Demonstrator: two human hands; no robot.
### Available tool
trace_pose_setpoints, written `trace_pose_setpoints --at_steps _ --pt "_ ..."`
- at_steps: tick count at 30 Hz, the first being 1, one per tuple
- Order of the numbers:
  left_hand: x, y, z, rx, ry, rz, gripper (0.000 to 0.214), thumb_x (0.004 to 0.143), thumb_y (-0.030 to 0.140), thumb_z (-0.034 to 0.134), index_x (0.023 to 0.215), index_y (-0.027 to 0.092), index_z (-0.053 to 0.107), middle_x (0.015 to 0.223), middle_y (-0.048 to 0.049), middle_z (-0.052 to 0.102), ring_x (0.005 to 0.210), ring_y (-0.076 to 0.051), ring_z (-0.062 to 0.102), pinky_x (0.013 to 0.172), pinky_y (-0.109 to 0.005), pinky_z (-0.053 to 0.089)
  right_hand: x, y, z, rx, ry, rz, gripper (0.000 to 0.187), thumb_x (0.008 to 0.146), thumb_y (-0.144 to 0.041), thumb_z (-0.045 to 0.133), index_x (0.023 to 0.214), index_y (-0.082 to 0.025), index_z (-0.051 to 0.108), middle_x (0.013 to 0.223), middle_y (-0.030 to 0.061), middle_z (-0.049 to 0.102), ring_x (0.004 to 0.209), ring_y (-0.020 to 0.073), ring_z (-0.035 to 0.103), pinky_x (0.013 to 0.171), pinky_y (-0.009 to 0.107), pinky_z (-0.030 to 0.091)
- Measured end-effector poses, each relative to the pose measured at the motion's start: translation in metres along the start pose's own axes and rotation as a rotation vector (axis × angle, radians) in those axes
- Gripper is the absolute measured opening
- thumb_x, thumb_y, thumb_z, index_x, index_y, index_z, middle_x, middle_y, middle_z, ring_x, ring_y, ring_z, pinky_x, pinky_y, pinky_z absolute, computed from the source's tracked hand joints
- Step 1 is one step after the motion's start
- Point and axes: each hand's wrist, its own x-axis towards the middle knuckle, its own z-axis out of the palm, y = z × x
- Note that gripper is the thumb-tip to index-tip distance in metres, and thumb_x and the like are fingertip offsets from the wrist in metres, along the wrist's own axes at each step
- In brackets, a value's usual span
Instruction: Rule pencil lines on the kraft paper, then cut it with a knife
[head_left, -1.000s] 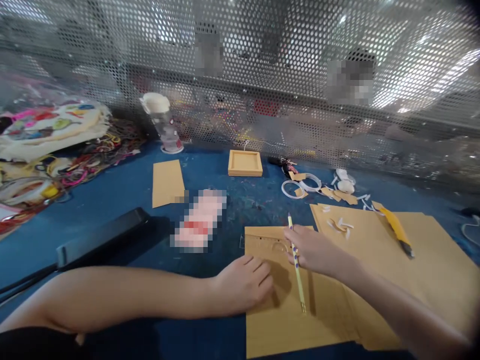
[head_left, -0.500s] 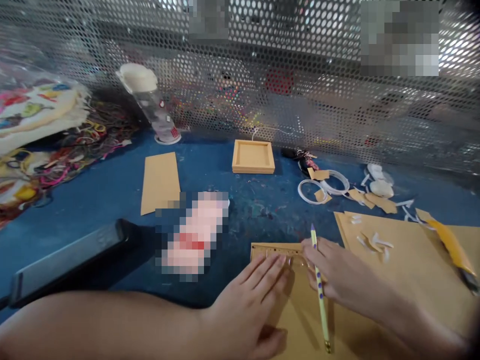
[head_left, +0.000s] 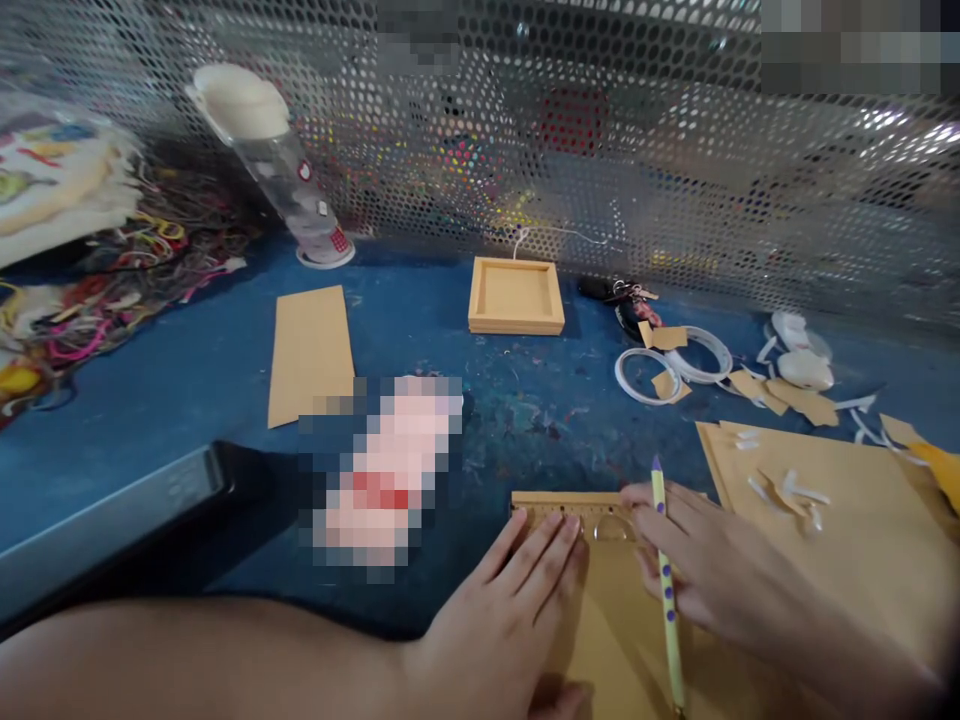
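Observation:
My left hand [head_left: 510,610] lies flat, fingers stretched out, on a brown paper sheet [head_left: 607,640] at the bottom middle. Its fingertips press on a clear ruler [head_left: 577,512] along the sheet's far edge. My right hand [head_left: 712,570] rests just to the right on the same sheet, fingers closed round a yellow-green pencil with purple dots [head_left: 666,590]. The pencil points away from me and its top end rises past the ruler.
A small wooden tray [head_left: 516,296], a brown paper strip [head_left: 311,350], rings of white tape [head_left: 660,365], paper scraps, keys and a tilted clear bottle [head_left: 277,170] lie on the blue table [head_left: 187,380]. A larger brown sheet [head_left: 840,520] lies right, a black bar [head_left: 112,510] left, perforated metal wall behind.
My left hand has gone from a loose fist to flat fingers on the ruler. The view has dipped and moved closer, and my right hand with the pencil has shifted slightly right.

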Motion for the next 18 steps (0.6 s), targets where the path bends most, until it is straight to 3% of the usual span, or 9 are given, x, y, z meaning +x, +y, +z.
trace_pose_setpoints --at_steps 12,18 --pt "-0.0007 0.0004 0.0000 0.019 -0.006 -0.008 0.080 0.096 0.060 0.027 0.148 0.000 0.026 0.156 -0.0195 0.024 0.146 -0.031 0.012 0.117 -0.044 -0.001 0.0035 0.0025 0.0021 -0.024 0.062 -0.060 0.022 0.075 -0.004 0.043 0.084 -0.019 0.057 0.101 0.0136 0.068 0.091 0.0280 0.065 0.075 0.043 0.057" --pt "0.0000 0.0002 -0.0007 0.017 -0.006 -0.007 0.080 0.096 0.061 0.028 0.148 0.000 0.027 0.155 -0.0194 0.026 0.145 -0.031 0.014 0.118 -0.044 0.004 0.0022 0.0036 0.0044 -0.032 0.069 -0.056 0.025 0.076 -0.006 0.043 0.090 -0.019 0.059 0.102 0.0132 0.068 0.093 0.0286 0.066 0.076 0.045 0.057"
